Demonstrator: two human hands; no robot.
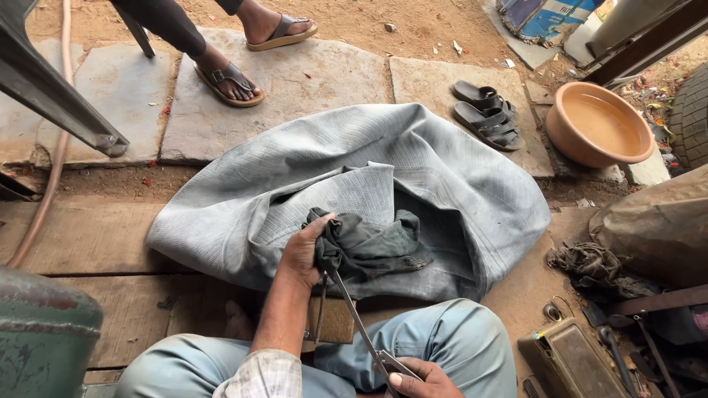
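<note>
Your right hand (pixel 417 379) grips the handles of long metal shears (pixel 361 328) at your knee, while your left hand (pixel 302 254) pinches a dark rag (pixel 369 247), fingers closed around it, atop the grey deflated inner tube (pixel 413 177). Beyond lie black sandals (pixel 487 114) and a clay bowl (pixel 564 125).

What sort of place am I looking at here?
Probably an open-air roadside tyre-repair spot: a big grey deflated rubber inner tube lies on stone slabs and dirt, with a round terracotta water basin and a black tyre's edge beside it.

Outdoor roadside repair workshop, dirt ground, stone slabs (pixel 295 81), tyre (pixel 693 118), scattered tools (pixel 627 354)
</note>
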